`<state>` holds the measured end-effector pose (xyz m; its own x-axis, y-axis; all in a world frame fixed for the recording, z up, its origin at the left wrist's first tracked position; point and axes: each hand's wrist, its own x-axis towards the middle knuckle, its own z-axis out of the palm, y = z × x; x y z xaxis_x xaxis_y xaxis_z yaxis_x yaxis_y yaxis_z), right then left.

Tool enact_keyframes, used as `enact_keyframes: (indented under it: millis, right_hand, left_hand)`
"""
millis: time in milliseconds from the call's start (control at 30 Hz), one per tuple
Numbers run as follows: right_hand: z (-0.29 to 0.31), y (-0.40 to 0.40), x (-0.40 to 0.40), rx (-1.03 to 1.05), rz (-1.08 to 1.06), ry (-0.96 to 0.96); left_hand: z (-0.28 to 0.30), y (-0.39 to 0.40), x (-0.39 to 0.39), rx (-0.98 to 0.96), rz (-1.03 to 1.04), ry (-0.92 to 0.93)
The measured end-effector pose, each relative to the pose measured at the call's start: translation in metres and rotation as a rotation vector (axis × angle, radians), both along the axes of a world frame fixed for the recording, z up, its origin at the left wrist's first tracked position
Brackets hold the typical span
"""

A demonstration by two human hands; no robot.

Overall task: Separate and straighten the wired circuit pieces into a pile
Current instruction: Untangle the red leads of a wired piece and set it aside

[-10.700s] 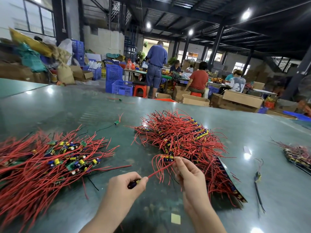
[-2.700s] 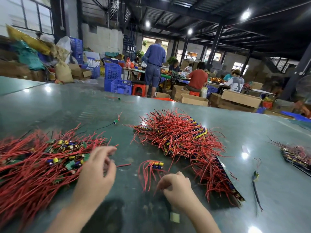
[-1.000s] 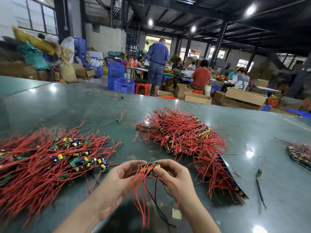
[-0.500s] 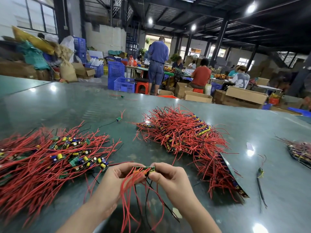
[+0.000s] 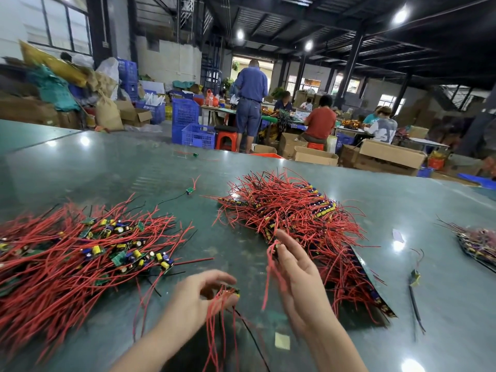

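Red leads now hang in two separate bunches where half a second ago both hands pinched one small cluster of boards between them: the cluster has been pulled apart. The left hand (image 5: 198, 294) pinches a small green circuit piece (image 5: 233, 290) between thumb and fingertips, low over the green table (image 5: 268, 162), its red and black wires trailing down toward the near edge. The right hand (image 5: 298, 275) has lifted away toward the tangled heap (image 5: 292, 218); its fingers are mostly extended, yet a second piece (image 5: 279, 247) with looping red wires sits against the fingertips, so it appears lightly pinched there, though motion blur makes the exact hold hard to read. The sorted pile (image 5: 88, 253) lies well to the left, boards gathered in its middle and wires fanned outward. In my judgement the split means one unit is freed and ready for the next step: drawing the left hand's wires straight and laying that piece onto the sorted pile, while the right hand's remainder probably needs further separating. The big heap is still large, so the task looks far from finished
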<state>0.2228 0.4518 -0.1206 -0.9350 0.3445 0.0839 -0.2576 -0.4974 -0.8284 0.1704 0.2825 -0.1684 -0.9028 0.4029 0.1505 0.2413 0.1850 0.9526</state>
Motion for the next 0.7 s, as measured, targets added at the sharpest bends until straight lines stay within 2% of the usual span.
enact_keyframes:
  millis: [33,67,233,300,367,433,533,600,700]
  right_hand:
    - [-0.001,-0.002,0.000,0.005,0.006,-0.004]
    - [-0.002,-0.003,0.001,0.023,0.006,-0.013]
    - [-0.006,0.000,0.000,0.133,-0.022,-0.067]
    - [-0.007,-0.001,0.000,0.211,-0.029,-0.062]
    - [-0.007,-0.003,0.001,0.320,-0.015,-0.046]
    - [-0.006,-0.007,0.003,0.480,-0.008,-0.032]
    - [-0.008,-0.015,0.005,0.704,-0.013,0.002]
    - [-0.011,-0.020,0.005,0.852,-0.046,0.001]
    - [-0.015,-0.023,0.003,1.090,-0.157,-0.006]
  left_hand:
    - [0.003,0.002,0.004,-0.115,0.057,0.136]
    - [0.005,0.002,0.006,-0.171,0.066,0.198]
    - [0.009,0.002,0.012,-0.151,-0.145,-0.005]
    - [0.008,0.007,0.013,-0.116,-0.073,0.010]
    - [0.006,0.009,0.011,0.008,0.061,0.044]
    - [0.007,0.010,0.011,0.258,0.058,-0.076]
    - [0.010,0.013,0.010,0.604,-0.148,-0.454]
    - [0.011,0.013,0.011,0.661,-0.317,-0.617]
    - [0.008,0.014,0.016,0.619,-0.475,-0.671]
